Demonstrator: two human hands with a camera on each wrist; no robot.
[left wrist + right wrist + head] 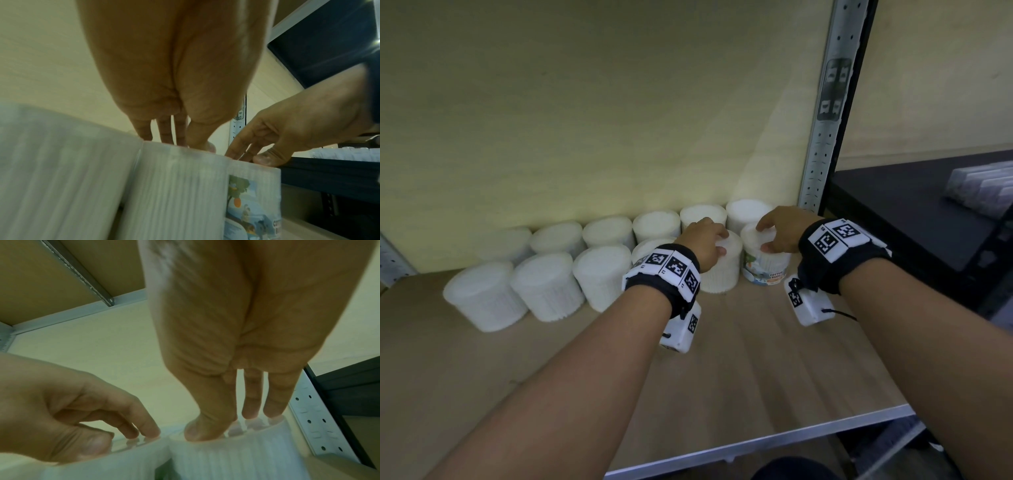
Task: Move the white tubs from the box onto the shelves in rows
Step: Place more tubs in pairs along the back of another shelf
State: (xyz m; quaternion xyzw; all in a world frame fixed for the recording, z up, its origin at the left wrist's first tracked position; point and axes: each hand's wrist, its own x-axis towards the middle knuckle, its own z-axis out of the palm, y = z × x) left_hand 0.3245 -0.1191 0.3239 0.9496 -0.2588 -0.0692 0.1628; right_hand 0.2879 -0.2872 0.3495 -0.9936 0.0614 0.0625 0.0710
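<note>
Two rows of white tubs stand on the wooden shelf (722, 377) against the back wall. My left hand (717, 240) grips from above the lid of a plain white tub (722, 277) in the front row. Thumb and fingers (180, 138) pinch that tub's (174, 194) rim. Right beside it stands a tub with a picture label (765, 270), the last one at the right end. My right hand (765, 236) holds its lid the same way, with the fingers (252, 408) on the far rim of the tub (236, 459). Both tubs stand on the shelf and touch each other.
Several more tubs (544, 284) fill the front row to the left, and a back row (606, 233) runs along the wall. A perforated metal post (822, 137) stands just right of the tubs. A dark shelf (911, 212) beyond it carries wrapped packs (983, 185).
</note>
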